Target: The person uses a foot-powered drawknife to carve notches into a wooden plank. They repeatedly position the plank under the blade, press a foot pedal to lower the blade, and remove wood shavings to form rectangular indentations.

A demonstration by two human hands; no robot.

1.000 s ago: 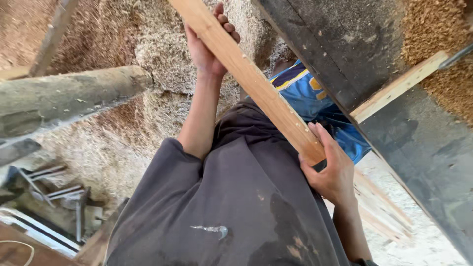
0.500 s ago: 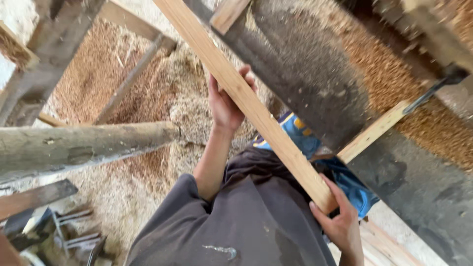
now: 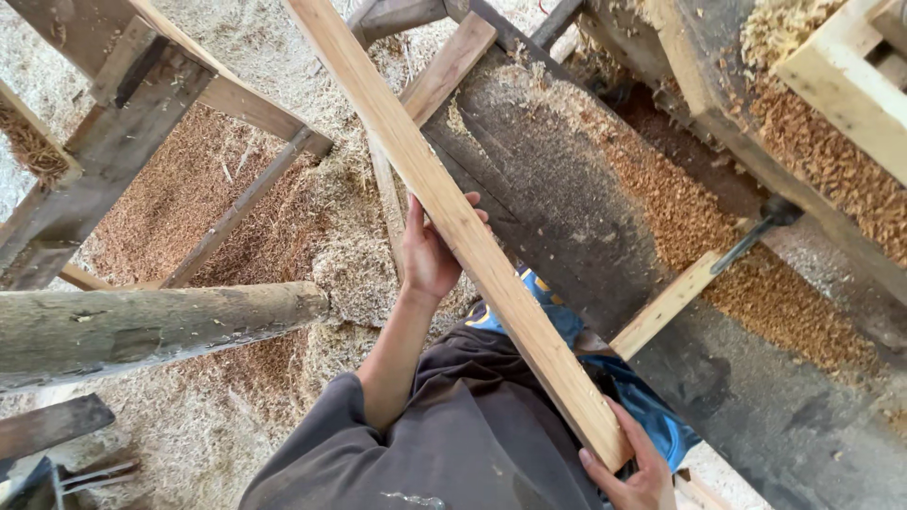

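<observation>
A long pale wooden plank (image 3: 444,203) runs diagonally from the top middle down to the lower right. My left hand (image 3: 430,255) grips it from below near its middle, fingers curled over the plank's edge. Holding the near end of the plank, my right hand (image 3: 635,472) sits at the bottom right. I wear a dark grey shirt, and blue trousers show below the plank. Under the plank lies a dark, sawdust-covered bench (image 3: 605,236).
A thick round log (image 3: 151,326) lies at the left. Wooden trestle frames (image 3: 142,104) stand at the upper left over a floor deep in sawdust (image 3: 217,189). A short pale stick (image 3: 666,304) and a metal rod (image 3: 751,241) rest on the bench.
The view has tilted up and forward, so more of the plank, the trestles and the bench show. Both hands keep their hold on the plank and sit lower in the frame.
</observation>
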